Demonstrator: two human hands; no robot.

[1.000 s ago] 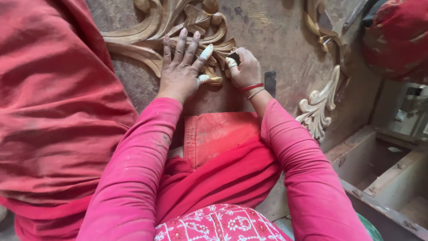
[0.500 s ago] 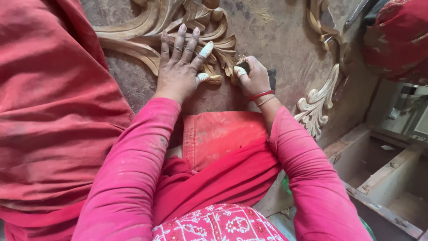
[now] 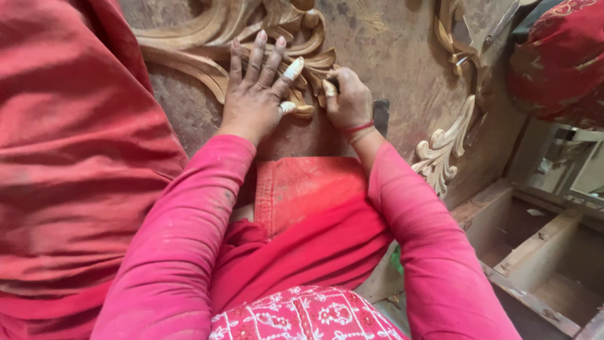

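Carving (image 3: pixel 296 44), pale scrollwork raised on a big dusty panel (image 3: pixel 390 56) just ahead of the knees: likely stiff, heavy, thin curls fragile; left hand (image 3: pixel 255 94) spread flat on it, right hand (image 3: pixel 346 101) fisted round something small beside, best steadied on broad stems.

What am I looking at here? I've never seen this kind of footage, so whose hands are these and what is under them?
There is no machine: the one view comes from a camera worn on a person's head, looking down at their own arms in pink sleeves. The left hand lies flat, fingers spread, on a carved wooden scroll ornament fixed to a dusty board; two fingertips look wrapped in pale tape. The right hand is curled against the carving; what it grips is hidden. Another pale carved piece sits to the right, and red cloth to the left.
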